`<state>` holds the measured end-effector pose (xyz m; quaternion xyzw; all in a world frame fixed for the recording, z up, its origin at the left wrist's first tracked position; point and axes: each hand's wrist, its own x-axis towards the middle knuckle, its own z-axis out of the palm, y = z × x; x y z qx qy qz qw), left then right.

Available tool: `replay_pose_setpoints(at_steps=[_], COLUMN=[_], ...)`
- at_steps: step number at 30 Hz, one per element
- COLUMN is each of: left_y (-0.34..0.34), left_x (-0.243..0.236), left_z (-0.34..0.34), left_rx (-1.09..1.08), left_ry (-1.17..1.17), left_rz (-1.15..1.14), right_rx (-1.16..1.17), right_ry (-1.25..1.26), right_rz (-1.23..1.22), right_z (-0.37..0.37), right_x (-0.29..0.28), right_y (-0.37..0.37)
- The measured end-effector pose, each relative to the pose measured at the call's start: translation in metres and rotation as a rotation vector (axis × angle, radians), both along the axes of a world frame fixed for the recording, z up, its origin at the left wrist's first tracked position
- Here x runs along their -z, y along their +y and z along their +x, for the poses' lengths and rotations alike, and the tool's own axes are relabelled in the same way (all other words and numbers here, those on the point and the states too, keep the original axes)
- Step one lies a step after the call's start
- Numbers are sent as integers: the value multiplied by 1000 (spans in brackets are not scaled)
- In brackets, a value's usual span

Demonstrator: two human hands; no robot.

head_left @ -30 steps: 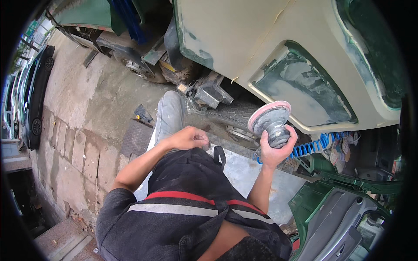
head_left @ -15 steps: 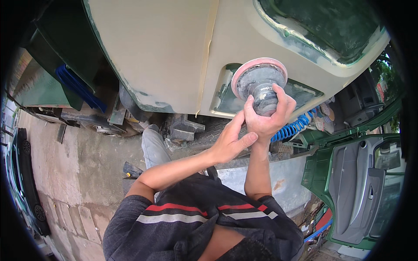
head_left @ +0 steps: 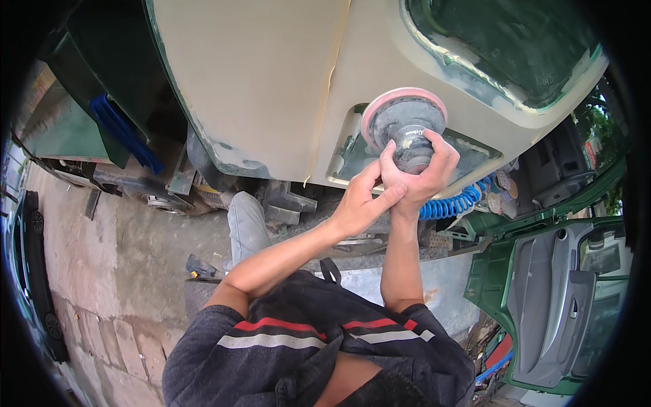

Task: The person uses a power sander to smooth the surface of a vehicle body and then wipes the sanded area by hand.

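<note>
While the right hand (head_left: 419,178) grips the sander (head_left: 405,124) against the car panel (head_left: 271,88) | left hand (head_left: 357,203), fingers loosely open, braces the wrist | step: sanding filler | next: needs flat, even pressure.

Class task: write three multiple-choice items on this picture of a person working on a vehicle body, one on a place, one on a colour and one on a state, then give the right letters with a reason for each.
1. Where is the sander held?
A. flat on the ground
B. against the beige body panel, at a recess
C. inside the green door

2. What colour is the coiled hose below the sander?
A. blue
B. yellow
C. white

3. How do the hands stand?
A. both hang free
B. only the left hand grips the sander
C. the right hand grips the sander and the left hand rests against it

Answers:
1 B, the pink-rimmed pad faces the panel by the recess.
2 A, its coils are bright blue.
3 C, the right fingers wrap the grey body while the left fingers lie on the right hand.
</note>
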<state>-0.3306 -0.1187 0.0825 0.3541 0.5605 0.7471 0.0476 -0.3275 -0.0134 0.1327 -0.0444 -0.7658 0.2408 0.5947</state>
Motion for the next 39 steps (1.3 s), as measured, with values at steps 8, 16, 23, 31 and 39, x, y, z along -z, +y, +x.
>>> replay_pose_setpoints(at_steps=[8, 16, 23, 31, 39], left_y=[-44, -50, -2, -17, -29], left_x=[-7, 43, 16, -2, -11], left_z=[-122, -69, -19, -55, -71], left_rx=[-969, -470, -9, -84, 55], left_ry=[957, 725, -113, -92, -142], left_rz=[-507, -401, 192, 88, 38], right_rx=[4, -3, 25, 45, 87], right_ry=[18, 17, 80, 104, 83], right_rz=[47, 37, 39, 34, 77], right_z=[16, 1, -33, -57, -57], right_x=[4, 18, 12, 18, 15], right_y=[19, 15, -17, -31, -31])
